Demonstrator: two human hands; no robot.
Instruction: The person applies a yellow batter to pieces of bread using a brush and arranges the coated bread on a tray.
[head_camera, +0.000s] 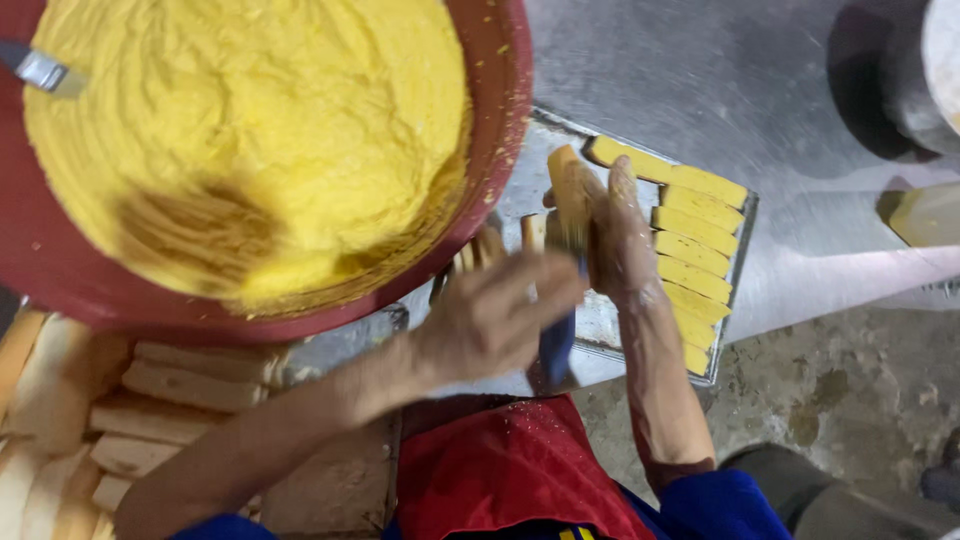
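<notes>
1. the right hand (615, 235) holds a bread stick (568, 195) flat on its open palm and fingers, above the near left corner of a metal tray (600, 320). the grip is a loose cradle, not a pinch: the fingers lie stretched under the stick.
2. the left hand (495, 315) is closed round the blue handle of a spreading tool (557, 345); its upper end meets the lower end of the stick. whether that end is a blade or a brush is blurred, so i cannot tell.
3. the key relation: the stick's long axis runs away from the person, along the right hand's fingers, and the tool in the left hand lies nearly in line with it, coming from the near end. the left hand is the nearer one to the person; the right hand sits just beyond it and to the right.
4. the stick looks narrow and oblong, orange-yellow on the face that shows, as if coated with the same paste.
5. to the right, on the tray, a row of coated sticks (695, 255) lies side by side, each crosswise to the held one, touching or nearly so.
6. at upper left a large red bowl (500, 120) holds a mound of yellow paste (250, 140), with a metal utensil (40, 70) at its far left edge.
7. at lower left, plain pale bread sticks (190, 385) are stacked, uncoated.
</notes>
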